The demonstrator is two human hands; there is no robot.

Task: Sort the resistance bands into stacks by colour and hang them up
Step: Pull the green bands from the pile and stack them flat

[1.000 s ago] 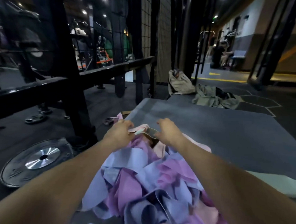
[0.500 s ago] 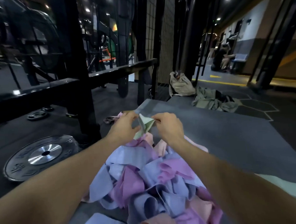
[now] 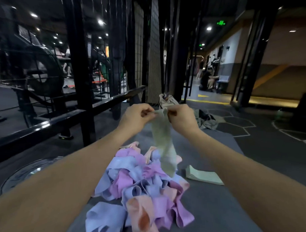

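Both hands, left [image 3: 137,116] & right [image 3: 181,116], pinch green band [image 3: 164,143] top, hanging long-axis vertical over mixed pile [image 3: 139,182]. Green stack [image 3: 203,177] lies right, nearer right hand.

Dim gym interior under small ceiling spotlights [image 3: 100,22], soft overall blur, wide-angle bending at edges.

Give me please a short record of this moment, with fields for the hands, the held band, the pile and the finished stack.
left hand: pinches top edge of green band
right hand: pinches same edge
green band: hangs down, lifted above the pile
pile: mixed blue, purple and peach bands on grey mat
green stack: flat on mat, right of pile
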